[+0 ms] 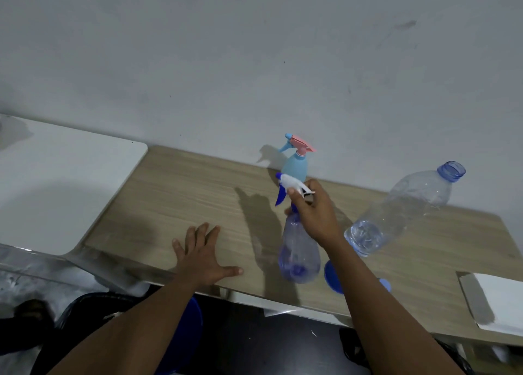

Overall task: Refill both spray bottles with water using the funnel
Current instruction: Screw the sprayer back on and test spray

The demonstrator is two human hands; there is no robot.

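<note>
A clear spray bottle (298,250) with a white and blue trigger head stands on the wooden table (184,199), near its front edge. My right hand (314,210) grips its neck just under the trigger. Behind it, by the wall, stands a light blue spray bottle (295,166) with a pink and blue trigger. A large clear water bottle (402,207) with an open blue neck stands to the right. A blue funnel (332,277) lies partly hidden behind my right forearm. My left hand (202,254) rests flat on the table, fingers spread.
A white surface (65,182) adjoins the table on the left. A white sheet (498,301) lies at the table's right front corner. A grey wall runs close behind the table. A blue stool seat (186,335) shows below the table edge.
</note>
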